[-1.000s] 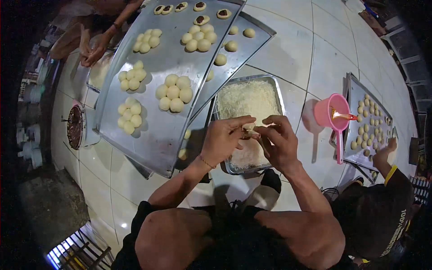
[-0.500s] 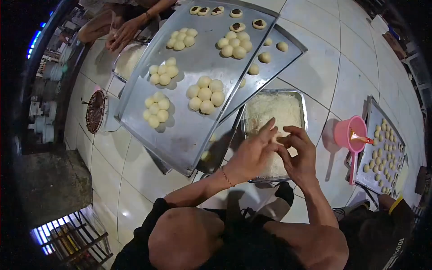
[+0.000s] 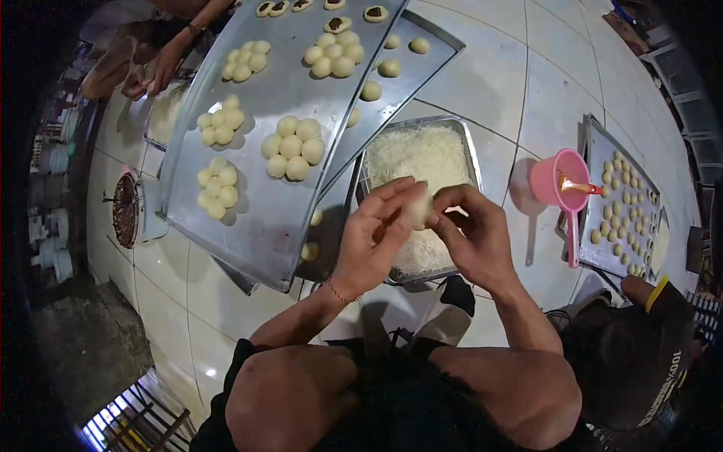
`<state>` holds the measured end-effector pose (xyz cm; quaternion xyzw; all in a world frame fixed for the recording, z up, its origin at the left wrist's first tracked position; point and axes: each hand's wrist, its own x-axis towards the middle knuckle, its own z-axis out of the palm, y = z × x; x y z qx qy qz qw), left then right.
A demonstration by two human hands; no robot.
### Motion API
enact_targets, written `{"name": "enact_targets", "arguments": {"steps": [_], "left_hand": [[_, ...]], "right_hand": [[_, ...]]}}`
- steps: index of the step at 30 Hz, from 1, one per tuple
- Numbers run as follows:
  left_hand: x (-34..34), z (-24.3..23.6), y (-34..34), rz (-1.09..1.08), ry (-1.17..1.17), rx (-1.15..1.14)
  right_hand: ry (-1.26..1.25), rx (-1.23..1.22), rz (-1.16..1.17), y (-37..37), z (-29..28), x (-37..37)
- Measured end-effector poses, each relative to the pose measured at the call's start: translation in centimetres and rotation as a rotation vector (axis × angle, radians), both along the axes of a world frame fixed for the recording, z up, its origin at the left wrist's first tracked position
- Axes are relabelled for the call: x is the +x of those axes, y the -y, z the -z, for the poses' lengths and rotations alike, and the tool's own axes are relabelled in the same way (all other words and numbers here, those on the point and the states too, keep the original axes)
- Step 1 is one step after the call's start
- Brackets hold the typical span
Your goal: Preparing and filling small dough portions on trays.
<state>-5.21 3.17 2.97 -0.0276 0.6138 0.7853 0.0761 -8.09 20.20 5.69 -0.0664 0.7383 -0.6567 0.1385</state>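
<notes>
My left hand and my right hand meet above a metal tray of pale shredded cheese. Between their fingers is a small piece of whitish dough. The left fingers curl behind it, while the right thumb and fingertips pinch its right edge. Any filling inside it is hidden. Left of the hands lies a large metal baking tray with clusters of dough balls. At its far end sit flattened dough pieces topped with dark filling.
A second tray with single dough balls lies partly under the large one. To the right are a pink dipper holding a brush and another tray of small dough balls. A bucket of dark filling and a person's hands are far left.
Both hands have come together around the dough, and its pale side now shows between the fingers. The whole view has shifted, so the trays appear farther left and higher.
</notes>
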Motion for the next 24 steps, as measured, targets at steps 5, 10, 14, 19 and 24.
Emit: {"name": "enact_targets", "arguments": {"steps": [5,10,14,19,24], "left_hand": [[0.1,0.0,-0.9,-0.147,-0.070,0.098],[0.1,0.0,0.1,0.070,0.041,0.011],[0.2,-0.5,0.5,0.124,0.083,0.189],[0.3,0.5,1.7,0.114,0.362,0.787],[1.4,1.8,6.0,0.336,0.502,0.972]], "right_hand": [[0.097,-0.045,0.031,0.0,-0.5,0.3],[0.048,0.032,0.047,-0.6,-0.3,-0.1],[0.145,-0.060,0.046,0.8,-1.1,-0.1],[-0.026,-0.016,-0.040,2.9,-1.6,0.8],[-0.058,0.034,-0.205,3.9,-1.2,1.6]]}}
